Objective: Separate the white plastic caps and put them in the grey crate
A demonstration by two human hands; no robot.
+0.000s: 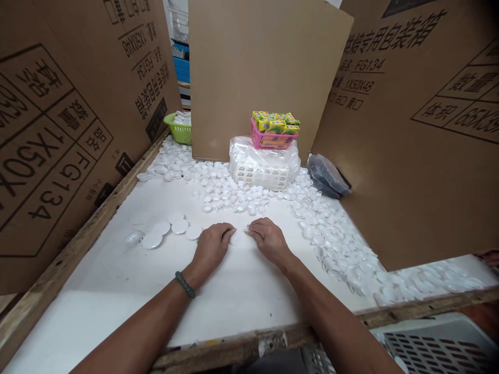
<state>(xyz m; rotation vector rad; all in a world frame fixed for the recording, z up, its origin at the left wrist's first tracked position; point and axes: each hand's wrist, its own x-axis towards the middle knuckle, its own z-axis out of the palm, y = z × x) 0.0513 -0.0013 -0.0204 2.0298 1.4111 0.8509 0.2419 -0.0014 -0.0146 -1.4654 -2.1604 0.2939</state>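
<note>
My left hand is closed in a pinch over the middle of the white tabletop, its fingertips at the edge of a small white round disc. Facing it, my right hand is also pinched; a small whitish bit shows at its fingertips, too small to name. A narrow gap separates the two hands. Left of my left hand lie several flat white discs, some overlapping. Beyond both hands, many small glossy white rounded pieces are spread out.
More white pieces run along the right side. A clear-wrapped pack carries a pink basket of yellow boxes. Cardboard panels stand around the table. A green basket is at back left, a dark plastic bag at right, a grey crate below.
</note>
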